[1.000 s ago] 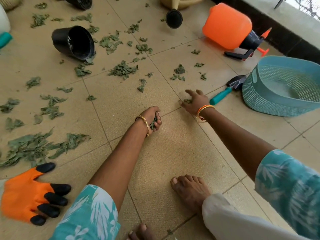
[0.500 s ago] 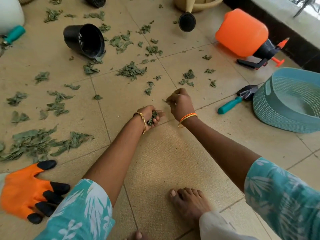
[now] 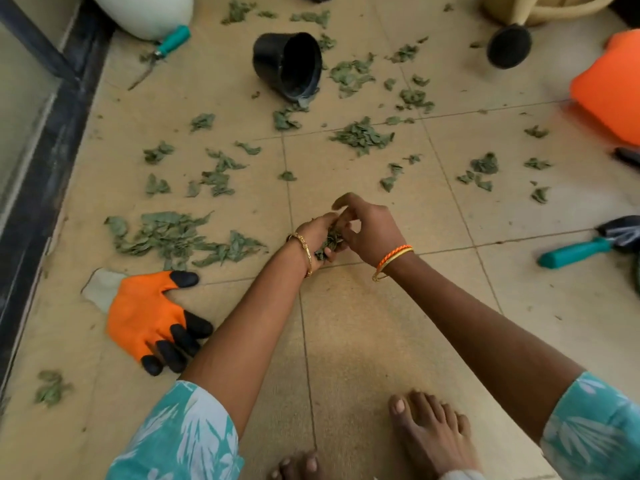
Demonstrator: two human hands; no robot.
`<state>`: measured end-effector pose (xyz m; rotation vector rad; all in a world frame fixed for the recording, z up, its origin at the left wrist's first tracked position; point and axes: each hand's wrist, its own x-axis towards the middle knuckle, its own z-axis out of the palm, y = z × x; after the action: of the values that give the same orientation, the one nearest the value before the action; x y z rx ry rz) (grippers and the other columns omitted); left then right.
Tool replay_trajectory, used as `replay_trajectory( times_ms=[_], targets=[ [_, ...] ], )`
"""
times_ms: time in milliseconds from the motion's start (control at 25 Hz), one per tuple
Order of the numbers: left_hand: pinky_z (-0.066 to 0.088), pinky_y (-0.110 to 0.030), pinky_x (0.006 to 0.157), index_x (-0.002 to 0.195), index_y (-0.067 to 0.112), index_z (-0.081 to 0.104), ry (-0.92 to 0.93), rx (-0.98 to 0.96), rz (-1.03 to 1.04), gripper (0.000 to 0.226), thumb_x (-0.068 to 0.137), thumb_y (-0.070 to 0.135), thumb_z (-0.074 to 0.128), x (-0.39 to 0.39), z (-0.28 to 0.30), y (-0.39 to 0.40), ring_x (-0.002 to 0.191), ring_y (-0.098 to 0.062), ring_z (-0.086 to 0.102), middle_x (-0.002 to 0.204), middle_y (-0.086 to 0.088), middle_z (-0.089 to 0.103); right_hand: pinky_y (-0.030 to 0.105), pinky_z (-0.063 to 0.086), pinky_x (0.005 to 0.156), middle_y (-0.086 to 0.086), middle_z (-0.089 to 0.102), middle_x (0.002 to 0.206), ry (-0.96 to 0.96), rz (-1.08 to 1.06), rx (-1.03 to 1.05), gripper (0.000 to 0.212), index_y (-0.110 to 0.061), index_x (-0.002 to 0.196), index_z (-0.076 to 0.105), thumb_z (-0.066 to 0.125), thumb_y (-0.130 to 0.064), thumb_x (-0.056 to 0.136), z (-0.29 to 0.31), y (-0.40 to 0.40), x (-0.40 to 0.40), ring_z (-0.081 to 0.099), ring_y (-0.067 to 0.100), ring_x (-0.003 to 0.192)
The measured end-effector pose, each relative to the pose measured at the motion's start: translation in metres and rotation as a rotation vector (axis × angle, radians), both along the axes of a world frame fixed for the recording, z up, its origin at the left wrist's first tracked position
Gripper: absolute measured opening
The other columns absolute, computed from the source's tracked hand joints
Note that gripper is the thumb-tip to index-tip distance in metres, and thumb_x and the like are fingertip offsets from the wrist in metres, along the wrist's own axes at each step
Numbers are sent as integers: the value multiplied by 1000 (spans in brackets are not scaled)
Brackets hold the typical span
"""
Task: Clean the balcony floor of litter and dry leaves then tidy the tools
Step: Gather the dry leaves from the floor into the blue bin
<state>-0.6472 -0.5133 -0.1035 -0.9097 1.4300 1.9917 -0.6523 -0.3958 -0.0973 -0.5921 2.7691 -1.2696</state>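
Observation:
Dry green leaves lie scattered over the beige tiled floor, with a big pile [image 3: 173, 237] left of my hands and a smaller heap [image 3: 360, 136] farther out. My left hand [image 3: 317, 242] is cupped palm up around a clump of dry leaves [image 3: 329, 244]. My right hand [image 3: 370, 230] touches it from the right, fingertips pressed into the same clump. Both hands hover just above the floor at the middle of the view.
An orange glove with black fingertips [image 3: 149, 317] lies at the left. A black pot [image 3: 287, 65] is tipped over ahead. A teal-handled trowel [image 3: 585, 249] lies right, an orange sprayer [image 3: 613, 88] beyond it. Teal-handled shears [image 3: 162, 50] rest by a white pot. My bare feet [image 3: 426, 434] are below.
My right hand left the floor near the trowel and came over to my left hand, bringing leaves into it. My view has swung left, so the teal basket is out of frame.

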Motion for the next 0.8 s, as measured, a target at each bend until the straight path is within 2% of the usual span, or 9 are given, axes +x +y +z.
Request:
replay_trajectory(
  times_ms=[120,200,320,400,440,520,640,720,800],
  targets=[
    [20,-10,27,72,15,48,-20,-74,74,25,96,20,45,-3,-2,-25,33,-6,43,63,1,45,27,47,83,1,64,100,-128,-129,-127,25,-14,99,68,57,-1,82,-6,18,-30,58,13,95],
    [21,-10,28,67,17,43,-24,-85,116,28,94,21,48,-6,-1,-37,34,-5,41,62,2,43,31,41,97,10,53,122,-86,-251,51,29,-14,112,64,61,-12,83,-13,41,-63,49,23,113],
    [21,-11,29,62,18,39,-24,-84,142,32,92,22,51,-13,-1,-41,35,-5,40,60,3,41,38,24,114,15,23,148,-173,-279,292,68,-13,138,41,68,-40,81,-21,66,-104,21,31,138],
    [21,-11,29,60,18,38,-25,-82,135,34,92,21,52,-19,-3,-39,35,-5,40,58,3,41,41,19,116,12,11,153,-262,-242,340,89,-17,145,28,67,-55,75,-23,68,-120,12,30,142],
    [22,-11,28,60,18,38,-24,-79,129,35,92,21,52,-21,-4,-37,35,-5,40,58,3,41,42,19,116,11,9,154,-297,-194,369,92,-18,146,26,67,-58,74,-26,66,-123,12,31,142],
    [23,-12,28,60,18,38,-29,-59,133,34,92,20,51,-25,-7,-35,36,-6,42,58,3,41,44,23,114,14,17,152,-256,-83,438,78,-16,142,34,65,-51,80,-38,60,-122,19,34,139],
    [27,-12,28,60,18,38,-42,-7,162,35,92,20,53,-26,-11,-38,38,-7,48,60,1,43,42,40,101,22,51,131,74,-42,378,32,-3,120,60,57,-13,90,-63,56,-108,47,39,120],
    [32,-13,29,58,17,38,-31,29,171,37,92,17,53,-25,-11,-39,42,-9,56,61,0,47,39,49,87,22,66,105,237,-75,319,20,2,100,70,57,2,84,-68,60,-103,60,38,99],
    [38,-14,32,58,15,38,-12,61,173,37,92,15,52,-22,-10,-38,47,-13,62,62,-2,53,33,50,82,20,70,94,238,-127,285,18,3,90,73,59,8,79,-61,61,-105,64,34,89]
  ],
)
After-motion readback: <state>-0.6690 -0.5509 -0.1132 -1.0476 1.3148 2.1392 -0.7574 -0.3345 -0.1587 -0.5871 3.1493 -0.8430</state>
